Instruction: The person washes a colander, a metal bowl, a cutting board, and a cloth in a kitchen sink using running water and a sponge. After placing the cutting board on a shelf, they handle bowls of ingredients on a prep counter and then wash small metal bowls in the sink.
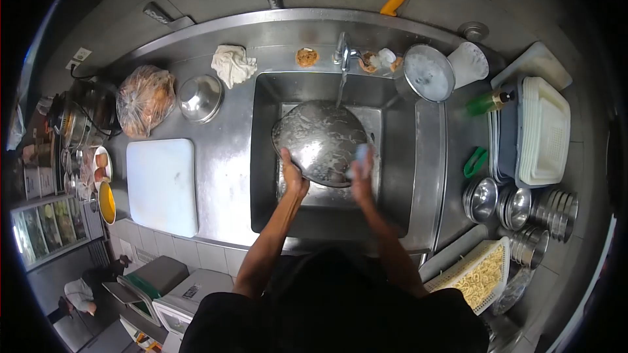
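A large metal bowl (320, 140), bottom side up and streaked with suds, is tilted inside the steel sink (392, 209). My left hand (292, 175) grips its near left rim, the thumb lying over the outer surface. Against the right side of the bowl, my right hand (364, 180) is closed on a light blue sponge (361, 152); both are smeared by motion. Water runs from the faucet (342, 49) at the back of the sink and falls by the bowl's far edge.
On the left are a white cutting board (161, 186), an upturned steel bowl (200, 99), a bagged item (145, 101) and a cloth (233, 65). To the right stand a soapy pot (428, 73), a green bottle (489, 102), stacked bowls (484, 197) and a noodle basket (481, 281).
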Demonstrator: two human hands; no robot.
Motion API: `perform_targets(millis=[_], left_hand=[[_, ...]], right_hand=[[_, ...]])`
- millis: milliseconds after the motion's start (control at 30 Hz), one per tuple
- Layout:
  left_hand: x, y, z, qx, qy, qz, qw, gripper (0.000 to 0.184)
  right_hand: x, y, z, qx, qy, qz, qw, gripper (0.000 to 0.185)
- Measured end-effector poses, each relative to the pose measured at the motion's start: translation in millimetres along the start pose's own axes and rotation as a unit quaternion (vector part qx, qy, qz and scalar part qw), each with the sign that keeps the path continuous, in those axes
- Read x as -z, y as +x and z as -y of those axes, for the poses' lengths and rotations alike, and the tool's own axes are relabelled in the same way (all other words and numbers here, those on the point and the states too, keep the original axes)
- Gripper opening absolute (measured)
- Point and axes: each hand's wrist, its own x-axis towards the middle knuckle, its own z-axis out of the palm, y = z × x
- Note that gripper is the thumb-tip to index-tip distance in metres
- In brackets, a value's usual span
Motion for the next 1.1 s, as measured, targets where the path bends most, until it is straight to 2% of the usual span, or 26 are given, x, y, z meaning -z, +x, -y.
perform_targets(millis=[33, 67, 100, 133, 167, 200, 267, 333, 400, 467, 500, 533, 600, 633, 667, 700, 767, 800, 867, 900, 933, 967, 1000, 1033, 1067, 1100], left_hand=[[9.1, 8.9, 13.4, -0.038, 0.104, -0.016, 0.994, 0.055], [12.2, 14.0, 24.0, -0.075, 0.206, -0.029, 0.975, 0.052], [-16.1, -11.6, 18.7, -0.180, 0.326, -0.009, 0.928, 0.050], [-16.3, -28.5, 8.6, -0.107, 0.408, 0.032, 0.906, 0.050], [-16.9, -39.3, 5.5, -0.109, 0.443, 0.037, 0.889, 0.050], [-16.5, -45.2, 1.9, -0.117, 0.479, 0.044, 0.869, 0.052], [-2.7, -56.3, -2.2, -0.098, 0.369, 0.024, 0.924, 0.045], [-20.1, -76.8, -19.6, -0.013, 0.159, -0.001, 0.987, 0.049], [-1.6, -47.9, -3.6, -0.027, 0.116, 0.012, 0.993, 0.053], [9.6, -30.3, 11.9, -0.156, 0.284, -0.030, 0.946, 0.045], [5.5, -34.4, 8.2, -0.134, 0.410, -0.036, 0.902, 0.045], [-2.6, -38.1, 5.3, -0.129, 0.432, 0.004, 0.893, 0.050], [-2.8, -46.2, -6.4, -0.140, 0.451, 0.050, 0.880, 0.052], [-6.0, -55.2, -25.0, -0.095, 0.480, 0.038, 0.871, 0.053], [-5.5, -61.6, -30.5, -0.073, 0.367, 0.045, 0.926, 0.051], [-10.0, -74.4, -43.9, -0.047, 0.347, 0.040, 0.936, 0.049], [-10.8, -76.7, -61.5, -0.032, 0.323, 0.041, 0.945, 0.048], [0.7, -68.6, -62.0, -0.051, 0.308, 0.062, 0.948, 0.048], [27.7, -33.3, -72.1, -0.073, 0.291, 0.080, 0.951, 0.049], [44.3, -4.6, -83.9, -0.065, 0.367, 0.058, 0.926, 0.049], [48.9, 14.3, -89.6, -0.057, 0.439, 0.037, 0.896, 0.051], [43.3, 21.7, -91.0, -0.056, 0.437, 0.032, 0.897, 0.051], [34.5, 27.5, -95.6, -0.032, 0.465, 0.074, 0.882, 0.057], [21.4, 22.0, -103.2, -0.010, 0.492, 0.114, 0.863, 0.065], [11.9, 10.6, -102.8, 0.125, 0.514, 0.084, 0.844, 0.096], [-3.5, -5.7, -98.7, 0.157, 0.484, 0.086, 0.856, 0.103]], right_hand=[[-9.3, -2.2, 14.2, 0.131, -0.132, 0.024, 0.982, 0.052], [-13.5, 7.1, 38.2, 0.258, -0.300, 0.110, 0.912, 0.051], [-21.5, 24.5, 57.2, 0.269, -0.292, 0.144, 0.906, 0.051], [-28.8, 44.3, 67.4, 0.278, -0.281, 0.181, 0.901, 0.051], [-28.5, 73.1, 67.7, 0.093, -0.229, 0.255, 0.935, 0.049], [-22.8, 105.4, 67.4, -0.091, -0.165, 0.316, 0.930, 0.048], [6.4, 141.2, -9.5, -0.153, -0.044, 0.275, 0.948, 0.052], [35.1, 110.3, -67.1, -0.189, 0.047, 0.168, 0.966, 0.051], [28.8, 39.1, -21.3, -0.058, 0.029, 0.103, 0.993, 0.047], [7.3, 7.2, 33.6, 0.193, -0.197, 0.136, 0.952, 0.045], [-4.1, 7.9, 51.5, 0.216, -0.198, 0.145, 0.945, 0.044], [-10.5, 22.3, 59.7, 0.242, -0.200, 0.155, 0.936, 0.043], [-9.8, 65.0, 41.9, 0.037, -0.079, 0.193, 0.977, 0.042], [0.8, 81.9, 33.4, -0.096, -0.019, 0.212, 0.972, 0.044], [14.6, 95.9, 9.3, -0.153, -0.003, 0.207, 0.966, 0.050], [29.3, 111.5, -23.4, -0.200, 0.012, 0.201, 0.959, 0.056], [52.9, 114.1, -95.4, -0.371, 0.091, 0.193, 0.904, 0.064], [57.8, 102.6, -88.6, -0.368, 0.093, 0.195, 0.904, 0.064], [72.2, 84.5, -54.9, -0.285, 0.239, 0.128, 0.919, 0.062], [80.2, 80.3, -35.9, -0.291, 0.238, 0.130, 0.918, 0.062], [89.1, 80.0, -15.4, -0.363, 0.240, 0.113, 0.893, 0.060], [94.2, 79.8, -1.5, -0.432, 0.241, 0.096, 0.864, 0.058], [94.3, 80.5, 3.9, -0.433, 0.240, 0.101, 0.863, 0.058], [90.9, 83.2, 9.4, -0.331, 0.186, 0.183, 0.907, 0.053], [86.9, 85.3, 14.8, -0.221, 0.130, 0.263, 0.930, 0.048], [68.8, 72.6, 44.6, -0.147, 0.099, 0.268, 0.947, 0.046]])
